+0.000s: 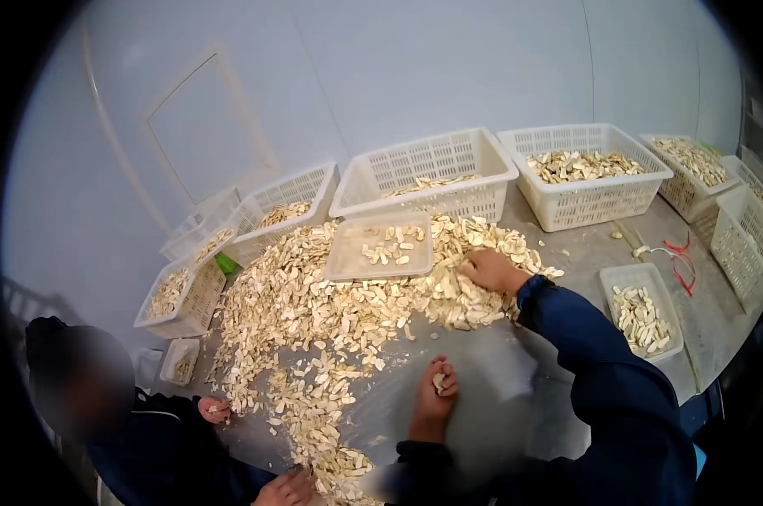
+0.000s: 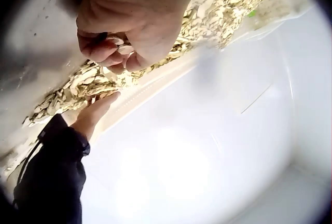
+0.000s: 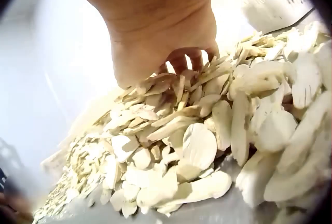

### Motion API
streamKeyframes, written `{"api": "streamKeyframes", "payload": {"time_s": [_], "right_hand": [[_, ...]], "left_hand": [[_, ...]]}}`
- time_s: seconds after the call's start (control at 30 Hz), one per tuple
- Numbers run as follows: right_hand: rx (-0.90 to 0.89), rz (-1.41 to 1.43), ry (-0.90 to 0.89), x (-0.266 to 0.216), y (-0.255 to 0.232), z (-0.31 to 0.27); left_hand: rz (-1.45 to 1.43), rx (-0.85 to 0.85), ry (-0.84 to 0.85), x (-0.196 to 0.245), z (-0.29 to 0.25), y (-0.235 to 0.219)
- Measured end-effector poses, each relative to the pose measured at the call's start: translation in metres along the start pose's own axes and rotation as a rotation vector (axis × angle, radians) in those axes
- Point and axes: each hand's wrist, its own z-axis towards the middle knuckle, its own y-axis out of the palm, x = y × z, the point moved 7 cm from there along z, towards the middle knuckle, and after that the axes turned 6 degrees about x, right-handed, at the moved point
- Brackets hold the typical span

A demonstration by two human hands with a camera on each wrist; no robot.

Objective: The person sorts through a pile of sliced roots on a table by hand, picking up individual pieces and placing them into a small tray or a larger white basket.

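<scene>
A large heap of pale dried slices covers the middle of the metal table. My right hand reaches into its right side. In the right wrist view the right fingers stand apart and dip among the slices, their tips hidden. My left hand is over the bare metal in front of the heap. Its curled fingers grip a few pale slices, seen in the left wrist view. On the heap, left of my right hand, sits a shallow clear tray with several slices in it.
White slotted baskets holding slices line the back. A small tub of slices and a red cord lie at the right. Another person's hands are at the heap's left edge. A small container stands near them.
</scene>
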Motion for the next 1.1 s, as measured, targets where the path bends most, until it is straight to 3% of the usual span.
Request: {"api": "streamKeyframes", "payload": {"time_s": [0.07,0.17,0.27,0.4,0.43,0.57,0.67,0.7,0.83,0.93,1.07,1.1], "right_hand": [[-0.065,0.024,-0.052,-0.019,0.006,-0.026],[-0.161,0.044,-0.318,-0.052,0.014,-0.071],[-0.216,0.057,-0.328,-0.071,0.003,-0.105],[0.166,-0.125,-0.414,-0.032,0.004,-0.128],[0.081,-0.132,-0.321,-0.036,0.003,-0.135],[-0.064,0.116,-0.547,-0.087,0.003,-0.179],[-0.095,0.024,-0.695,-0.1,-0.002,-0.215],[-0.106,0.088,-0.668,-0.095,-0.002,-0.215],[-0.038,-0.223,-0.44,-0.051,-0.019,-0.204],[0.014,-0.162,-0.331,-0.05,-0.028,-0.195],[-0.06,0.034,-0.452,-0.103,-0.006,-0.207],[-0.04,0.037,-0.554,-0.124,0.002,-0.213]], "left_hand": [[-0.006,-0.006,0.025,0.007,-0.004,0.005],[-0.002,0.031,0.052,0.012,-0.012,0.015],[0.032,0.061,0.086,0.017,-0.012,0.017],[0.066,0.107,0.114,0.021,-0.013,0.012],[0.075,0.114,0.115,0.022,-0.013,0.011],[0.074,0.174,0.16,0.027,-0.017,0.013],[0.05,0.142,0.154,0.027,-0.017,0.012],[0.043,0.132,0.153,0.028,-0.017,0.013],[-0.002,0.156,0.175,0.034,-0.022,0.01],[-0.031,0.124,0.21,0.044,-0.024,0.009],[-0.017,0.056,0.271,0.058,-0.028,0.006],[-0.03,0.062,0.274,0.06,-0.03,0.006]]}}
